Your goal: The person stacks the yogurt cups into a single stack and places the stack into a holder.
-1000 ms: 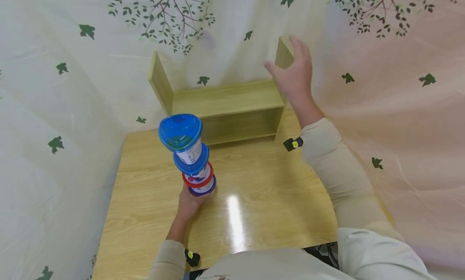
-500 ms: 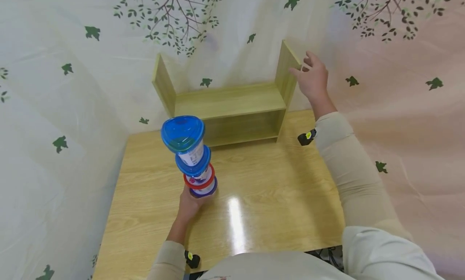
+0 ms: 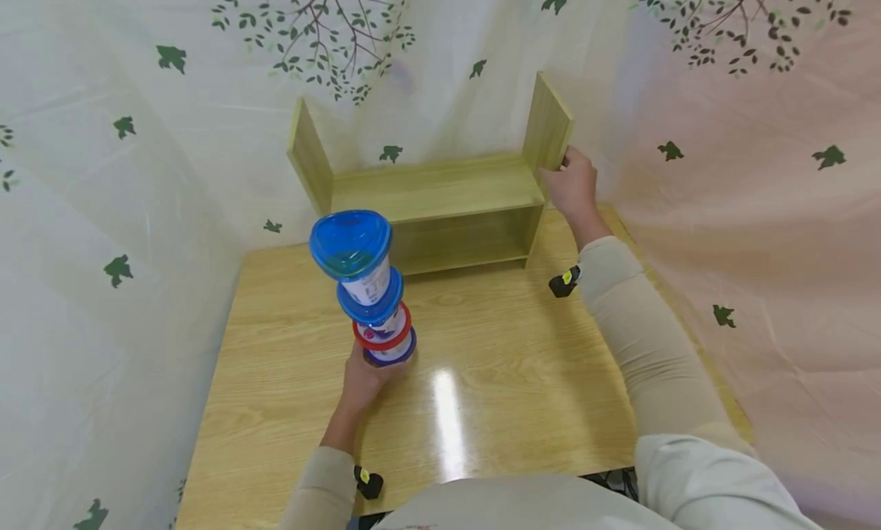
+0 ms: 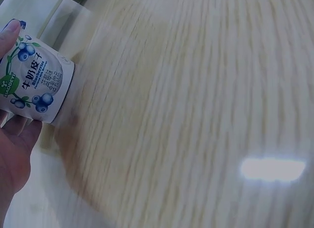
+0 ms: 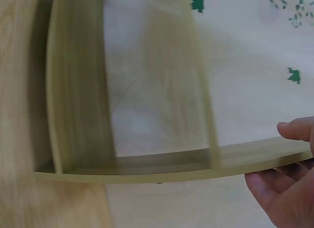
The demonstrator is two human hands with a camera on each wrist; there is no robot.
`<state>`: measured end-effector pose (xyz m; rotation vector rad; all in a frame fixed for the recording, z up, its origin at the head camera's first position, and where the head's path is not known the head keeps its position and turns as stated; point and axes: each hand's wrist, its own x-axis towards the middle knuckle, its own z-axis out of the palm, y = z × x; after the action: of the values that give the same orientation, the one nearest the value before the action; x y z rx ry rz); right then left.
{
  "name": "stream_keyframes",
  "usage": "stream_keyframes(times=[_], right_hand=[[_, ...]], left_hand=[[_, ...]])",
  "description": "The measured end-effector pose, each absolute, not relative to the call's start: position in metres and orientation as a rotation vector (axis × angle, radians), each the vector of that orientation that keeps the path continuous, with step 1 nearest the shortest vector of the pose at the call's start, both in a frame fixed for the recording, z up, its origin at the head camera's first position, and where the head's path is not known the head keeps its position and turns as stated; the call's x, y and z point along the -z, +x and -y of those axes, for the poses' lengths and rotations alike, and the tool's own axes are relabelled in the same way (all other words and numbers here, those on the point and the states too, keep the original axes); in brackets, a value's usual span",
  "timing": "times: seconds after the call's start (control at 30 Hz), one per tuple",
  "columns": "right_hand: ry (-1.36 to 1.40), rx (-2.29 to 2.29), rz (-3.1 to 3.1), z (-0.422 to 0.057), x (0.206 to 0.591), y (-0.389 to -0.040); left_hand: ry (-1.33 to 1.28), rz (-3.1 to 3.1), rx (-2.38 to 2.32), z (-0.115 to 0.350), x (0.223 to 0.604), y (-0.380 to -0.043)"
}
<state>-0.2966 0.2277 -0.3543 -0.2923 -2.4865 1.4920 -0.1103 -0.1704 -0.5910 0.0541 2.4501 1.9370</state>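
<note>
In the left hand (image 3: 367, 381), we see fingers curled round the lowest cup (image 3: 392, 352) of a stack (image 3: 372, 306), left of centre, its long axis running upward and slightly left; the right hand (image 3: 576, 186) grips the side panel (image 3: 546, 128) of a shelf (image 3: 437, 190), upper centre, stretching left to right.

Creased pale cloth (image 3: 199, 201) printed with leafy branches (image 3: 329, 33) and small green motifs (image 3: 170, 57), pinkish towards the right, wooden table (image 3: 275, 377), bright glare (image 3: 449, 427) on its top.
</note>
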Motion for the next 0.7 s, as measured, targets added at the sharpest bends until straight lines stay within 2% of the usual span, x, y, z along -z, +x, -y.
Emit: stream_keyframes(times=[0.3, 0.53, 0.7], right_hand=[[-0.322, -1.545, 2.446, -0.232, 0.401, -0.296], [-0.318, -1.527, 2.402, -0.230, 0.416, -0.298], [-0.333, -1.471, 2.406, -0.231, 0.421, -0.297]], left_hand=[[0.099, -2.450, -1.918, 0.156, 0.585, -0.131], [0.116, -2.461, -1.883, 0.149, 0.564, -0.153], [0.224, -2.469, -1.883, 0.146, 0.546, -0.170]])
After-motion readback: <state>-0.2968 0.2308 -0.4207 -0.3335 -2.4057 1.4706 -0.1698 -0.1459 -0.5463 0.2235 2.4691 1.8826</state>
